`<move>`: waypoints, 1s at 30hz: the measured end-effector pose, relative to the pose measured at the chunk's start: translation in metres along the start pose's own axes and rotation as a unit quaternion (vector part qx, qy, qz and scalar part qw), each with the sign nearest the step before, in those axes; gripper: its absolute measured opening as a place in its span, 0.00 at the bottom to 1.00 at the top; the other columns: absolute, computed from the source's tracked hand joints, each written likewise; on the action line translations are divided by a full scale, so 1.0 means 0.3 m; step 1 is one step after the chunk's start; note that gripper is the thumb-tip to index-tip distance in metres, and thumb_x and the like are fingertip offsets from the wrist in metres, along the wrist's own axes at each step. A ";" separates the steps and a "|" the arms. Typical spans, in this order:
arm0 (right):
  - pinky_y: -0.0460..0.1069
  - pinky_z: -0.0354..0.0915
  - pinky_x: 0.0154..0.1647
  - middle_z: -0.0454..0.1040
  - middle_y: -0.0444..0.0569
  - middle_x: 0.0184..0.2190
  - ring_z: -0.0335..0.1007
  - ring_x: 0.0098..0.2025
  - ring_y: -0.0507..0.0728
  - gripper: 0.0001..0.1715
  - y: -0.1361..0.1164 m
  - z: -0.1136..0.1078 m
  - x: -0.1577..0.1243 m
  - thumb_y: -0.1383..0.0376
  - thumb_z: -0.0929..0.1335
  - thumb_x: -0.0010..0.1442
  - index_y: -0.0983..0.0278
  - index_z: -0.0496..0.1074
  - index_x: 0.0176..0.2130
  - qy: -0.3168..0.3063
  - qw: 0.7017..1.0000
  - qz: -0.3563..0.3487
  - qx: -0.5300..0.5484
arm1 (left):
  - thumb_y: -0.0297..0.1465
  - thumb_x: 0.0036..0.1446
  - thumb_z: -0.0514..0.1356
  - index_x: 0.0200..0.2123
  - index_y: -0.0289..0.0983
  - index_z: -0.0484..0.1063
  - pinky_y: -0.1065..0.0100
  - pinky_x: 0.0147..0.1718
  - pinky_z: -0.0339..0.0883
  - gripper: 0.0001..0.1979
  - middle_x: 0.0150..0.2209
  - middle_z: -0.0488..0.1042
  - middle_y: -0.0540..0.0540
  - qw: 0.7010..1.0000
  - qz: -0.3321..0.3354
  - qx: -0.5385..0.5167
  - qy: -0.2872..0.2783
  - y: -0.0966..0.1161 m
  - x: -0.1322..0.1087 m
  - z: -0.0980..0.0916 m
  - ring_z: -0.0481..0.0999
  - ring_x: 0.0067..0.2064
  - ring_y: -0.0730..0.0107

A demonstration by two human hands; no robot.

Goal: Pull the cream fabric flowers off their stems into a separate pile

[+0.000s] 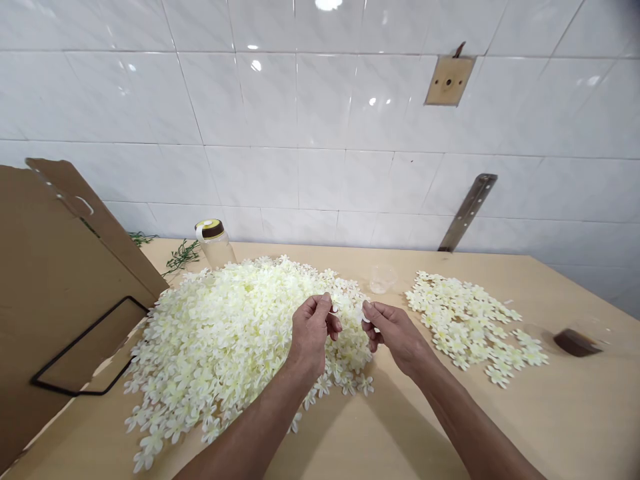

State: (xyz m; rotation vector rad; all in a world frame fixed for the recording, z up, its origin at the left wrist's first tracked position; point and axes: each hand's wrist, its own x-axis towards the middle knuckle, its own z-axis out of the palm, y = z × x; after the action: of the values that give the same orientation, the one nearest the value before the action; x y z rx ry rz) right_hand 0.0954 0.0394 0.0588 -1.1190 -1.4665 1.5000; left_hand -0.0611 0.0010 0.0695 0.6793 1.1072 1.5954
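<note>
My left hand (314,327) is closed in a pinch over the right side of a big heap of pale cream artificial flowers (235,327). A small white bit shows at its fingertips, too small to name surely. Across a narrow gap, my right hand (393,330) pinches a small white petal-like piece (365,316) between thumb and forefinger. The other fingers of both hands are curled in. A smaller, flatter spread of the same flowers (465,320) lies to the right of my right hand.
Behind the hands stands a small clear cup (383,279). A clear bottle (216,248) and green stems (183,256) are at the back left, beside a cardboard box (65,287) with a black wire frame (83,393). A container of dark liquid (577,342) sits far right. A metal bracket (469,212) leans against the tiled wall.
</note>
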 end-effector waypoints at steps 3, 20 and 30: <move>0.46 0.63 0.20 0.66 0.44 0.22 0.61 0.19 0.49 0.31 -0.006 0.009 -0.008 0.41 0.65 0.59 0.65 0.69 0.25 -0.007 0.999 -0.013 -0.052 | 0.45 0.50 0.66 0.26 0.37 0.66 0.74 0.18 0.56 0.18 0.16 0.65 0.54 1.000 0.005 0.004 -0.004 0.001 -0.001 0.002 0.64 0.19 0.76; 0.45 0.55 0.17 0.58 0.39 0.18 0.52 0.19 0.48 0.24 -0.016 0.033 -0.017 0.46 0.73 0.51 0.65 0.75 0.29 -0.017 0.999 -0.028 0.032 | 0.41 0.54 0.63 0.29 0.37 0.72 0.75 0.17 0.57 0.13 0.17 0.67 0.54 0.984 0.103 0.147 -0.022 -0.046 -0.032 0.015 0.62 0.16 0.78; 0.46 0.57 0.17 0.65 0.41 0.17 0.58 0.17 0.49 0.24 -0.012 0.019 -0.015 0.46 0.72 0.52 0.64 0.72 0.25 -0.006 0.999 -0.053 -0.005 | 0.44 0.55 0.62 0.30 0.36 0.70 0.75 0.15 0.56 0.16 0.16 0.65 0.54 0.991 0.039 0.110 -0.060 -0.056 -0.036 0.022 0.63 0.16 0.77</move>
State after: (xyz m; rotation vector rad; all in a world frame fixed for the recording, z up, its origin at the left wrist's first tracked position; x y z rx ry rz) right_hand 0.0914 0.0336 0.0627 -1.0238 -1.5177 1.4308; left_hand -0.0450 -0.0066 0.0581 0.9614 1.1899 1.4890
